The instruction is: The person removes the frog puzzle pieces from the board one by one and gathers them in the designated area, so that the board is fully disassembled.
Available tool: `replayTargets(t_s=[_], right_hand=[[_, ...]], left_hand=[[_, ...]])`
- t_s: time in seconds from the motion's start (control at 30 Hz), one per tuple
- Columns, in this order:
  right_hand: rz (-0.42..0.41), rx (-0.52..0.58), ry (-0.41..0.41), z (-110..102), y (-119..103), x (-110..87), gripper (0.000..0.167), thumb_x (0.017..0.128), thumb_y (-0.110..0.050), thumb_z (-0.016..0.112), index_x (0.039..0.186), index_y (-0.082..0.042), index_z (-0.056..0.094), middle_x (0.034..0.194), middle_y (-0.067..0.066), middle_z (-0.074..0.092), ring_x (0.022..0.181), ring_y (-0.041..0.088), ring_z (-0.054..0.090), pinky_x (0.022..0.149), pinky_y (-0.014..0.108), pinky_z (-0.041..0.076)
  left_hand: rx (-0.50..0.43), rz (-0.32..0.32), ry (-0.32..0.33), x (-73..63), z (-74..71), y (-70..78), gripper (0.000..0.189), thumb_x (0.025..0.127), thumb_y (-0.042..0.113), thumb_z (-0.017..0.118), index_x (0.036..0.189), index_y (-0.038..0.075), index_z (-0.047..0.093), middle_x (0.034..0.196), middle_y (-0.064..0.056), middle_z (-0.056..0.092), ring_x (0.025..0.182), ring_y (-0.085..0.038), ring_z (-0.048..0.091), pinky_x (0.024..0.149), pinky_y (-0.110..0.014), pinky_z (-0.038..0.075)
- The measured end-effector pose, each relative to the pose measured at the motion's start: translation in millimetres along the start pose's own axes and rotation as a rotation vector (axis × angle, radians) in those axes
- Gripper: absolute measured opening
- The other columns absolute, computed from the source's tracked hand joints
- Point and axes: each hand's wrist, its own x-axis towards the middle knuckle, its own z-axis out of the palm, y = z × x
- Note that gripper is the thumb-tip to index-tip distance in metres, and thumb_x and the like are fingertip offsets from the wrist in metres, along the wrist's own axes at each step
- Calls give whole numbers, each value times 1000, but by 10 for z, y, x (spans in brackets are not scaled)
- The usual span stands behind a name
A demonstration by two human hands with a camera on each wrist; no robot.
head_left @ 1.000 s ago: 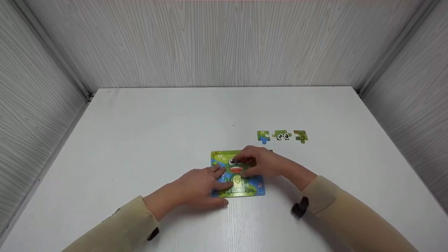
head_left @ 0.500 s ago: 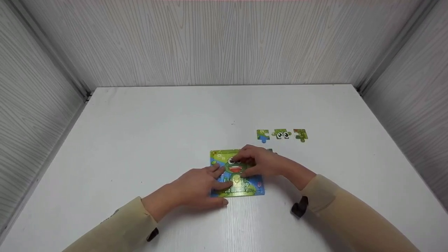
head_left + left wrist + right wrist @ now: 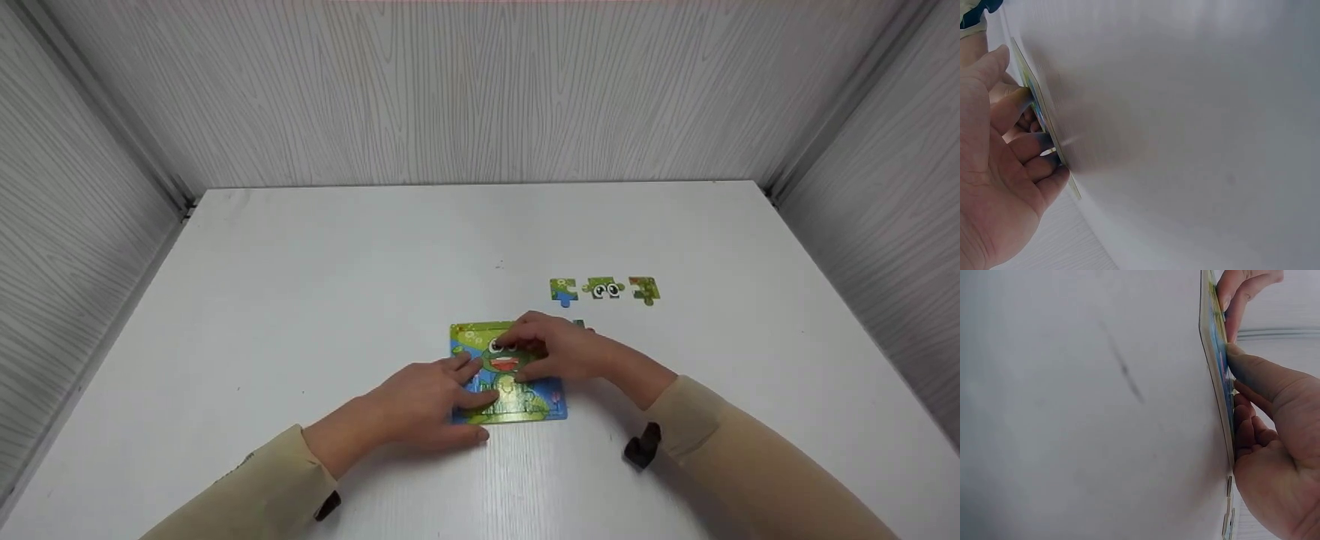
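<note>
A small jigsaw board [image 3: 555, 401] with a green frog picture lies flat on the white table in the head view. My left hand [image 3: 424, 405] rests on its left side with the fingers spread, the thumb lying along the near edge. My right hand [image 3: 570, 349] bends over the right half, thumb and index fingertips set at either side of the frog's mouth piece [image 3: 504, 363]. In the right wrist view, the right thumb [image 3: 1261, 374] presses at the board's surface while the other fingers curl in. The right hand hides the board's upper right part.
Behind the board lie three loose puzzle pieces in a row: a blue-green one [image 3: 564, 291], one with eyes [image 3: 604, 288] and a green-brown one [image 3: 645, 289]. Another piece [image 3: 579, 324] peeks out behind the right hand. Pale wood-grain walls [image 3: 480, 97] enclose the table.
</note>
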Motion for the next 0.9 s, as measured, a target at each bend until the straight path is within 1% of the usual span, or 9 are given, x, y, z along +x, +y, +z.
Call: replayTargets(t_s=[0.33,0.63,0.77,0.9], right_hand=[[17,12,3,8,-13,8,48,95,-25,84,141,-22,69,131,-4,57,116,16,58,102,38,51],[10,27,0,2,-58,-9,45,95,-23,83,138,-19,70,130,1,57,111,20,56,98,39,50],[27,24,-4,-4,-74,-4,45,95,-22,83,139,-19,70,130,0,56,112,19,56,99,37,50],[28,22,-4,-2,-66,1,46,95,-22,83,139,-18,70,131,-1,56,112,19,56,100,37,50]], left_hand=[[11,-10,-7,7,-5,8,62,103,66,53,155,33,57,167,-15,38,157,-34,32,117,-52,43],[24,14,24,4,11,-5,60,103,65,54,153,31,60,164,-17,42,156,-35,34,116,-52,45],[19,14,21,1,4,-1,60,103,65,53,153,32,59,164,-16,42,156,-35,35,116,-52,44],[14,13,22,2,2,6,60,103,65,53,153,32,59,164,-16,42,155,-34,35,117,-51,44]])
